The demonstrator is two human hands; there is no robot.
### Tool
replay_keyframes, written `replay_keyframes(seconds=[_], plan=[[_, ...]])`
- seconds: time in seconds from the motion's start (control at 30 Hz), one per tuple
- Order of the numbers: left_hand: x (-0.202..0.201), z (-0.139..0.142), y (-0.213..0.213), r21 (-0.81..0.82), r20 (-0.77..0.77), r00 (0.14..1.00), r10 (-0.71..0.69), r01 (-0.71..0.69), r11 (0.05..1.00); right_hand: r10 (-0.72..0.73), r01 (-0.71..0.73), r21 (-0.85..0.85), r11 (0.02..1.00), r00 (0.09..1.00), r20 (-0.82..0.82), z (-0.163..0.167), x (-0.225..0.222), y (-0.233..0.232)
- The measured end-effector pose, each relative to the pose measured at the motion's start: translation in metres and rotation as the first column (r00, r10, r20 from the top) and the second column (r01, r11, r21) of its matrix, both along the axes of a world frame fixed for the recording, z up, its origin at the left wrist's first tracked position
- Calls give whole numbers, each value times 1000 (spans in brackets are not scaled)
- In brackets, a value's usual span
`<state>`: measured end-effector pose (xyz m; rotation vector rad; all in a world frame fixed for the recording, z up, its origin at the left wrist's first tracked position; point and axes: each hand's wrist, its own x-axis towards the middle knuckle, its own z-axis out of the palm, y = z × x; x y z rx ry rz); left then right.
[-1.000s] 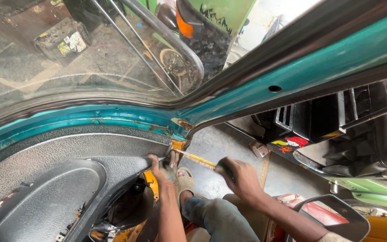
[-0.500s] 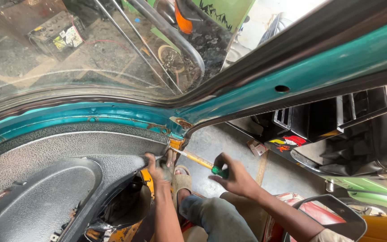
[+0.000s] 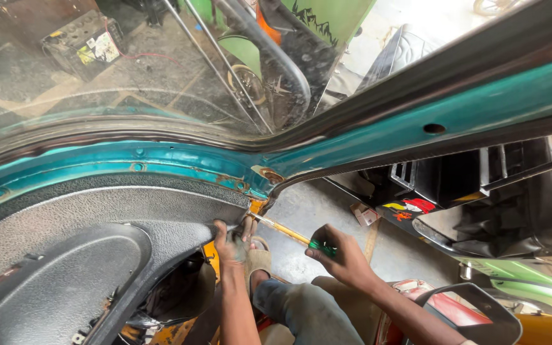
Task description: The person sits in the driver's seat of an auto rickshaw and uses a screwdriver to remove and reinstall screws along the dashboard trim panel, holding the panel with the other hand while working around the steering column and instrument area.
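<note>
Teal vehicle frame (image 3: 180, 156) overhead: right hand (image 3: 346, 255) closed round a screwdriver (image 3: 289, 235), shaft running up-left to the frame's rusty corner, where the nearer left hand (image 3: 230, 239) grips the grey panel edge (image 3: 180, 207).

Above the right hand (image 3: 346, 259) gripping the yellow-shafted, green-handled screwdriver (image 3: 292, 236), the teal painted metal frame (image 3: 378, 137) blocks; bare concrete floor (image 3: 314, 211) lies open between them.

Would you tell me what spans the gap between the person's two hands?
In the head view, a screwdriver bridges it, from the right hand to the left hand.
</note>
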<state>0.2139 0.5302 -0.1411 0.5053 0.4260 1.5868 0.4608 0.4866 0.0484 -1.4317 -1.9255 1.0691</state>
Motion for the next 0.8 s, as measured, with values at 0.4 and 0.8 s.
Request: replay_keyframes(seconds=[0.4, 0.8], plan=[[7, -15, 18, 162, 176, 982, 72, -101, 982, -36, 36, -56, 998, 999, 11, -14, 0, 4], [13, -21, 23, 257, 169, 985, 29, -72, 964, -61, 61, -7, 998, 998, 1, -8, -8, 3]])
